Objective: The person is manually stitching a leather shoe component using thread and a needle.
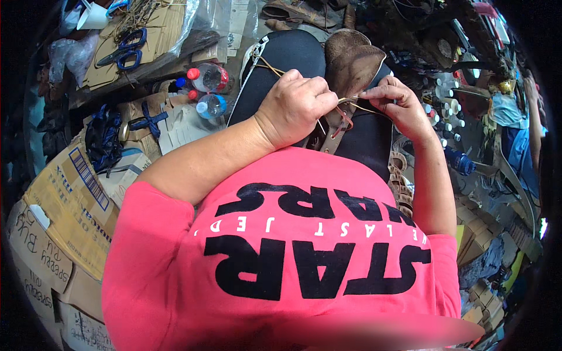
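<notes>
A brown leather shoe upper [355, 59] lies between my black-clad thighs, its narrower strap end with small holes pointing toward my belly. Over it, both hands grip a thin tan lace [349, 100]. My left hand [297, 108] is closed in a fist around one part, and a thin pale end pokes out below it. With thumb and fingers pinched, my right hand [399, 106] holds another part close by. Loops of lace cross between the hands, beside a reddish-brown leather strip [348, 121]. The lace inside my fists is hidden.
At the upper left, blue-handled scissors [129, 52] rest on brown cardboard pieces. Plastic bottles [209, 78] with red and blue caps lie left of my thigh. Several small bottles [448, 105] stand at the right. Cardboard boxes [70, 193] fill the left side.
</notes>
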### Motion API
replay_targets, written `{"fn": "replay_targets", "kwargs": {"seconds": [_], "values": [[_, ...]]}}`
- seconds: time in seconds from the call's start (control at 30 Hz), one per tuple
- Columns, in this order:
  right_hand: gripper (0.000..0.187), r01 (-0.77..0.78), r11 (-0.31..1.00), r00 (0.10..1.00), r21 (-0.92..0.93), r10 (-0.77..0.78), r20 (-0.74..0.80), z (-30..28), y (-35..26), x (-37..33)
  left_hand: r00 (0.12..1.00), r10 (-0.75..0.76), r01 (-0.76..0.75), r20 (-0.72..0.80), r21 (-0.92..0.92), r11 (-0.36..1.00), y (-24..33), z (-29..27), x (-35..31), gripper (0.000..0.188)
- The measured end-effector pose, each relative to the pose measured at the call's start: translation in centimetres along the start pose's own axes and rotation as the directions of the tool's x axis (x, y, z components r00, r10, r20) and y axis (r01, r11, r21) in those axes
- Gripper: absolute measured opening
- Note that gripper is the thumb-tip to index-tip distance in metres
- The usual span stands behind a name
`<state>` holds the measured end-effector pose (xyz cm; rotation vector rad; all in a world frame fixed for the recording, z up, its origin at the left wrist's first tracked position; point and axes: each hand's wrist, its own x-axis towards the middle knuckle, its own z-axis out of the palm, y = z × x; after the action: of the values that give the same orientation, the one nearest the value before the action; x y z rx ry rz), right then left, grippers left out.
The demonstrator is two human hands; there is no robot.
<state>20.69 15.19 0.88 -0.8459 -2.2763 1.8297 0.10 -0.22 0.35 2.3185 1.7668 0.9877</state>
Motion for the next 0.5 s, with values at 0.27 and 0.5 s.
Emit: {"fn": "replay_targets", "kwargs": {"seconds": [0.27,0.5], "values": [[0.016,0.215,0.929,0.948,-0.299,-0.272,-0.164,1.8,-0.1,0.2,0.995,-0.096,0.099,0.031,-0.106,0.989,-0.4,0.3,0.1,0.011],[0.02,0.186,0.802,0.94,-0.567,-0.314,-0.136,2.5,-1.4,-1.7,0.986,-0.146,0.146,0.08,0.007,0.989,-0.1,-2.1,-0.3,0.009]]}}
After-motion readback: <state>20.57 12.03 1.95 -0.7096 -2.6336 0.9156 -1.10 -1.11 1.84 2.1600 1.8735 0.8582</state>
